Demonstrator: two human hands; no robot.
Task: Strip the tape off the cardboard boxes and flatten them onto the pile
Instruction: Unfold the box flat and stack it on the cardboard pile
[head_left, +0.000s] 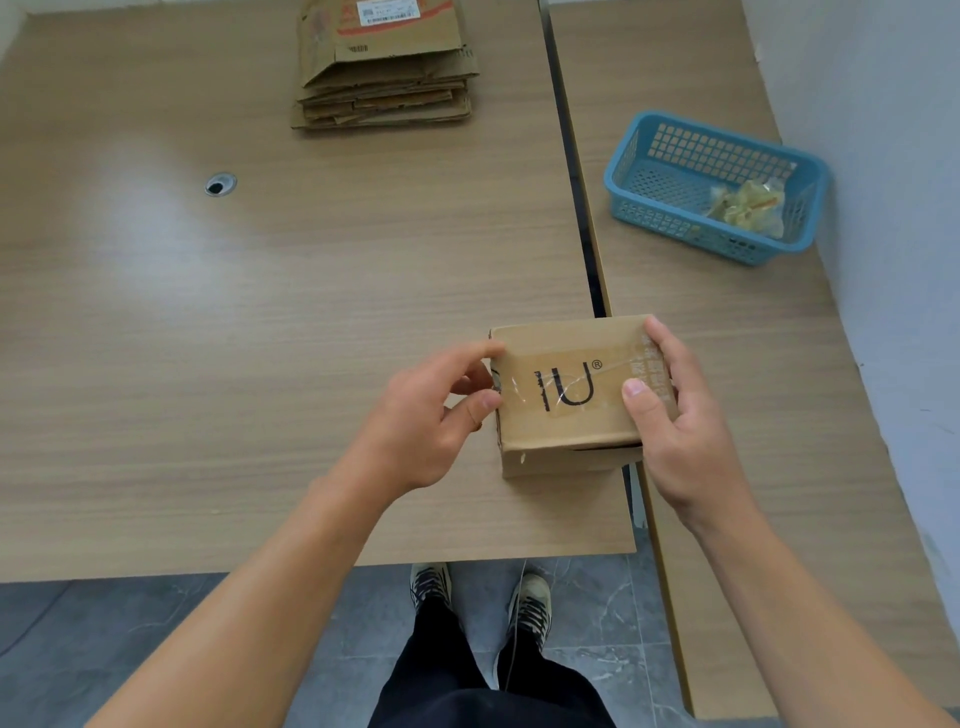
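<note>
The small taped box (566, 410) sat between the person's hands, above the near table (260, 312), by the gap. The right hand (680, 431) gripped its right end, thumb on top. The left hand (426, 421) pinched its left end at the clear tape (519, 392). The flattened pile (384, 67) lay far back, the blue basket (670, 226) to the right.

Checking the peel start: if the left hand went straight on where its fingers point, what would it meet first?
The cardboard box: fingertips of the left hand seem to touch its taped left end; depth unclear.
</note>
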